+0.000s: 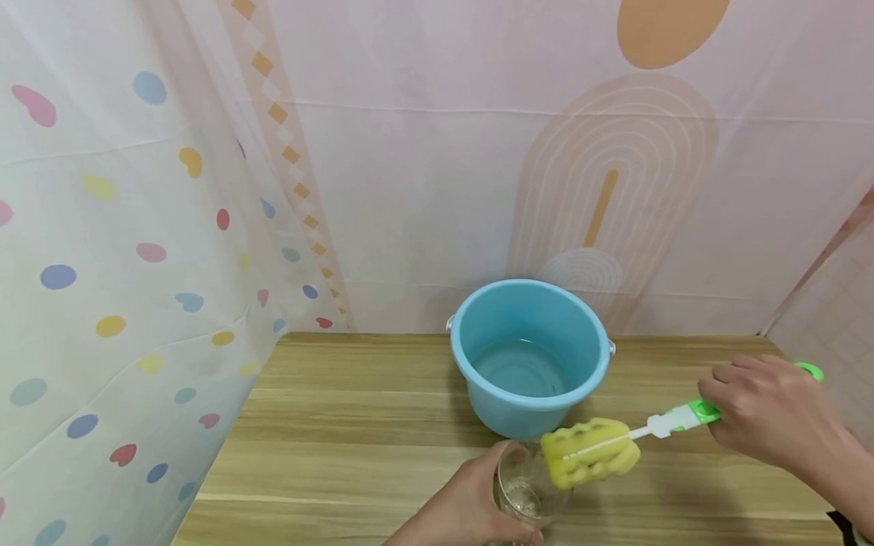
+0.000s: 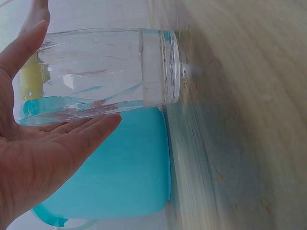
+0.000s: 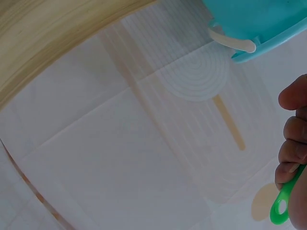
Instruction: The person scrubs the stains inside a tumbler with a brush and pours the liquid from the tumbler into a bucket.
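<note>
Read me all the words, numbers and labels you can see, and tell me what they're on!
There are none to read.
I see no writing on the blue bucket, the clear cup or the yellow sponge brush.
The wall cloth shows only shapes.

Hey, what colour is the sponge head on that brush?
Yellow; the sponge head shows best in the head view.

Yellow sponge (image 1: 599, 464); green-white handle (image 1: 681, 418); blue bucket (image 1: 515, 415); dotted curtain (image 1: 102, 227).
</note>
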Tool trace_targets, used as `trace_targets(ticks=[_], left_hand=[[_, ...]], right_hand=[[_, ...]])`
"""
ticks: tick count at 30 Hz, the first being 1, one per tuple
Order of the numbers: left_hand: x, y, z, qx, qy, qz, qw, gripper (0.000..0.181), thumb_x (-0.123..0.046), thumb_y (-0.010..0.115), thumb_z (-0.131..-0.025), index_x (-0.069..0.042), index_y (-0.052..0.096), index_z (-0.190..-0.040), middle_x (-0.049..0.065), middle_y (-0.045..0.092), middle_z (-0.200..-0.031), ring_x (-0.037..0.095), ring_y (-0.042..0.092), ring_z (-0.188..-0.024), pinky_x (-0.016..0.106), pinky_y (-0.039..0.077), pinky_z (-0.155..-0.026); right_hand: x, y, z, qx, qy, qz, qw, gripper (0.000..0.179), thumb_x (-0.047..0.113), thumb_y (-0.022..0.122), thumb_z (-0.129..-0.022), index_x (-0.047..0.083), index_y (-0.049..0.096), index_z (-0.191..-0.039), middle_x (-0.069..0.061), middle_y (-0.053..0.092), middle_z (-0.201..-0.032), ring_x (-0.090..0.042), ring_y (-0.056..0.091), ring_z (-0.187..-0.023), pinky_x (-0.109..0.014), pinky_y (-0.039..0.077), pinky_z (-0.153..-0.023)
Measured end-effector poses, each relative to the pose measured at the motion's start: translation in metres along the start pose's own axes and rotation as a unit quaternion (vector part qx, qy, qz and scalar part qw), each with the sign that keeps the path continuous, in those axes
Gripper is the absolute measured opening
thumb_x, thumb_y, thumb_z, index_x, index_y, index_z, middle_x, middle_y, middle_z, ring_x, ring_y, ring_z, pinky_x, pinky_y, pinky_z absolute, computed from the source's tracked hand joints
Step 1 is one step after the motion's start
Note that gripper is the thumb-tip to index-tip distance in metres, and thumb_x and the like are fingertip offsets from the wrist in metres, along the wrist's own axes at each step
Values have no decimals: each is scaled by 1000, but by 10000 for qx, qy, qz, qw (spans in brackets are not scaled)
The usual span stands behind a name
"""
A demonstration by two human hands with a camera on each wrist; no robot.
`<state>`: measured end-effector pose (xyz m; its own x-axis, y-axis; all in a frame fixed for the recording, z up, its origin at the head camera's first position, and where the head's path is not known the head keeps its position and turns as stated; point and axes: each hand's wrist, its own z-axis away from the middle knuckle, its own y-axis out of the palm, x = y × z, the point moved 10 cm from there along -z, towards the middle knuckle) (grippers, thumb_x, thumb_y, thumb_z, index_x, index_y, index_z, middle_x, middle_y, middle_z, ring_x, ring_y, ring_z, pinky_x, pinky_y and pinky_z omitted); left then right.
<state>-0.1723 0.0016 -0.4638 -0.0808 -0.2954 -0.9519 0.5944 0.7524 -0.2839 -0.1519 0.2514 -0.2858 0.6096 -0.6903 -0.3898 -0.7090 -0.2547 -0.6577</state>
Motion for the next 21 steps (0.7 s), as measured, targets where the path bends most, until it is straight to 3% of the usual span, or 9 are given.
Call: trace_targets(ticks=[7, 15, 21], left_hand=[[-1, -2, 1, -107, 16, -151, 9998, 79, -28, 100, -70, -24, 58, -136, -10, 62, -130, 8, 58, -116, 26, 47, -99], [0, -1, 1, -103, -6, -78, 9999, 78, -27, 100, -70, -22, 58, -136, -8, 63, -129, 9, 59, -115, 25, 48, -98], [0, 0, 1, -147, 43, -162, 9998, 78, -28, 100, -69, -23, 58, -135, -11, 62, -129, 8, 58, -115, 26, 47, -100]], right_hand=[[-4, 0, 11, 86, 323, 195, 9992, 22, 18, 27, -82, 20, 31, -61, 11, 21, -59, -4, 13, -57, -19, 11, -50], [0, -5, 18, -393, 703, 285, 9963, 22, 18, 29, -82, 21, 30, -61, 14, 20, -59, -2, 14, -56, -21, 12, -44], [-2, -5, 30, -643, 1007, 327, 9923, 19, 15, 30, -77, 23, 26, -60, 16, 16, -59, -1, 11, -58, -20, 9, -45]])
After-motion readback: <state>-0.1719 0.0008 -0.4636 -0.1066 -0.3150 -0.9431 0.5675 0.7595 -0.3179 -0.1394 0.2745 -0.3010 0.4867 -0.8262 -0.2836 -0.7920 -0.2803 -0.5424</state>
